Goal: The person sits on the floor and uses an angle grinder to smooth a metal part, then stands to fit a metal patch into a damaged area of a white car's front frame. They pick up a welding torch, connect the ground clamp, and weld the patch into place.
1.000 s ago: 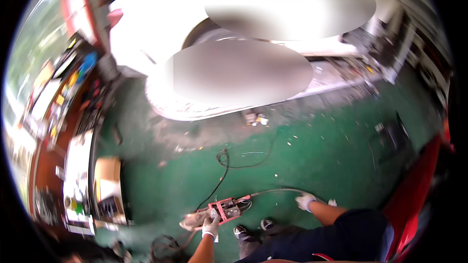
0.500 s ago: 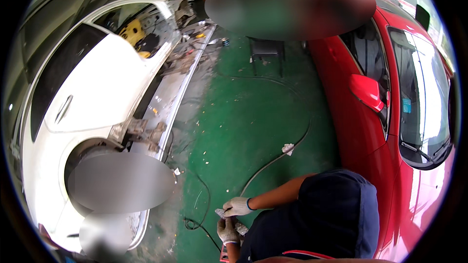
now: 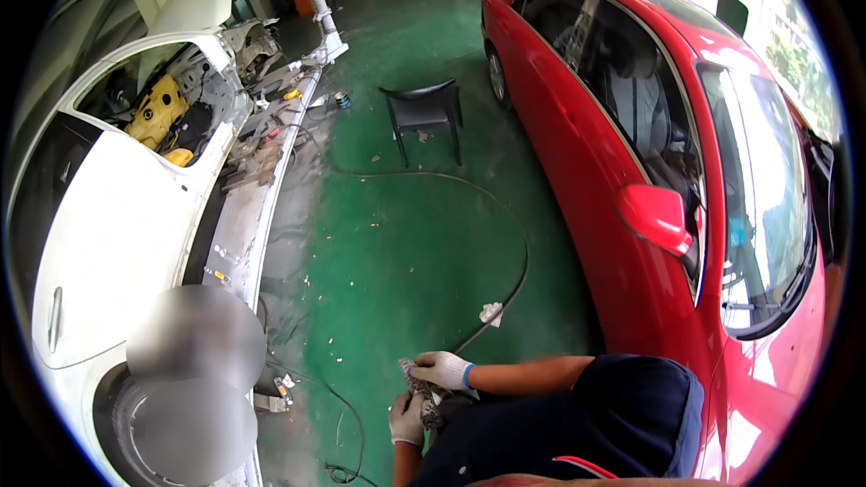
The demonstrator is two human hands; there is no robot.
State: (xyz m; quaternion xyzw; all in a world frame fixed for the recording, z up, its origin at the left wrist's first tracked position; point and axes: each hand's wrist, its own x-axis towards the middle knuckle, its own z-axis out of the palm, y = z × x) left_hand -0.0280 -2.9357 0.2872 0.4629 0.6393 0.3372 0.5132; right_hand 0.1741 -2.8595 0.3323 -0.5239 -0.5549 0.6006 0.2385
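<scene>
down low, both gloved hands (image 3: 424,394) grip grey rag (image 3: 417,381).

packages: none visible | labels: none legible | signs: none visible | screens: none | checked: whole frame, upper left to lower right

Your hands wear white cloth gloves (image 3: 424,392) and grip what looks like a rough, speckled rag (image 3: 419,388); the red car (image 3: 622,153) beside you shines glossy, the green floor (image 3: 397,243) matt and scuffed.

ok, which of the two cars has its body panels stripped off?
The white car, on the person's left: its front is dismantled, yellow parts exposed. The red car on the right is intact.
</scene>
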